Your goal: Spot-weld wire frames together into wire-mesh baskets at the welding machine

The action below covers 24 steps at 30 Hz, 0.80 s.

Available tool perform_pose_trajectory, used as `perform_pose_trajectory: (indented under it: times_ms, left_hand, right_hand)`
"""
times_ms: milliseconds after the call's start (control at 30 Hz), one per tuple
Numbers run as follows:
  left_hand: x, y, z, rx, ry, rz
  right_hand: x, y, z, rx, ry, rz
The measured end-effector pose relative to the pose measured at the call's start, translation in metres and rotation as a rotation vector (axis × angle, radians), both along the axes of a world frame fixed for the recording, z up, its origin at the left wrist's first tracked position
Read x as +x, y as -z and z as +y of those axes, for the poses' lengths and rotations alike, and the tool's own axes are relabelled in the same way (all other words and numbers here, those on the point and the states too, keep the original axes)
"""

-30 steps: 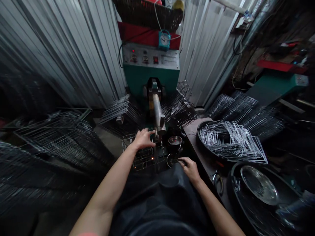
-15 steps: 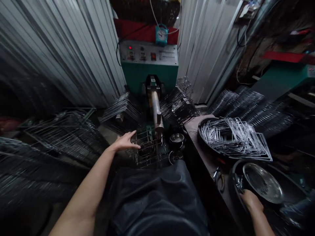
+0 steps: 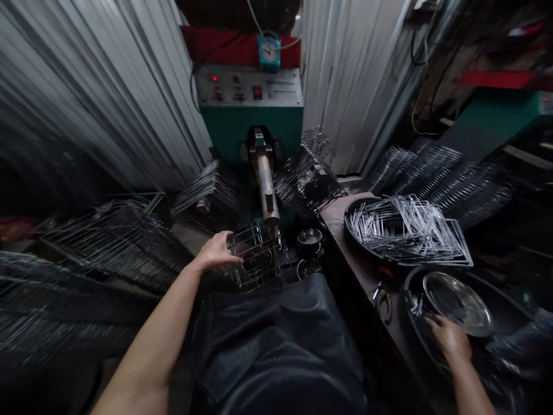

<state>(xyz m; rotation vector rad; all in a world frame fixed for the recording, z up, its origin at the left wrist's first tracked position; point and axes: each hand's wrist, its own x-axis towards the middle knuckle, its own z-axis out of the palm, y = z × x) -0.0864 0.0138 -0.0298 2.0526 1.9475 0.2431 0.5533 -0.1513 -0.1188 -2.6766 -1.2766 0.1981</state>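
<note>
My left hand (image 3: 217, 252) grips the left side of a small wire basket (image 3: 258, 257) that stands under the metal arm (image 3: 266, 190) of a green welding machine (image 3: 252, 109). My right hand (image 3: 449, 336) reaches into a dark round tub (image 3: 415, 337) at the lower right, next to a shiny metal dish (image 3: 457, 304) and some small wire pieces (image 3: 415, 305). Its fingers curl down into the tub; what they touch is hidden. A dark apron (image 3: 276, 346) covers my lap.
A round tray (image 3: 352, 216) holds a pile of bent wire frames (image 3: 410, 230). Stacks of wire racks lie to the left (image 3: 112, 242) and beside the machine (image 3: 309, 178). Two small metal bowls (image 3: 310, 237) sit right of the basket. Pliers (image 3: 382, 301) lie on the bench. Corrugated metal walls stand behind.
My right hand left the spot by the basket and went to the tub at the lower right. My left hand shifted from the basket's top to its left side, and the basket turned.
</note>
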Motion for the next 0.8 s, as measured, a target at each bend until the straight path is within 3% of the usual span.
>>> perform_pose_trajectory:
  times_ms: [133, 200, 267, 367, 467, 667, 800]
  left_hand:
    - [0.001, 0.002, -0.009, 0.06, -0.024, -0.002]
    - [0.002, 0.003, -0.016, 0.1, 0.01, -0.005]
    - [0.003, 0.005, -0.025, 0.134, 0.044, 0.0]
    - [0.006, 0.007, -0.039, 0.183, 0.078, 0.043]
    - [0.01, 0.005, -0.054, 0.235, 0.1, 0.138]
    - [0.027, 0.002, -0.071, 0.278, 0.09, 0.349]
    - [0.046, -0.003, -0.074, 0.297, 0.072, 0.404]
  right_hand:
    - [-0.053, -0.03, 0.017, 0.164, -0.13, 0.119]
    - [-0.076, -0.035, 0.031, 0.116, -0.19, 0.101]
    - [-0.086, -0.034, 0.042, 0.054, -0.157, 0.056]
    - [-0.073, -0.028, 0.043, 0.154, -0.073, 0.084]
    - [-0.048, -0.02, 0.026, 0.232, 0.0, 0.181]
    - [-0.028, -0.004, -0.005, 0.092, 0.048, 0.269]
    - [-0.023, -0.009, -0.016, -0.016, 0.057, 0.21]
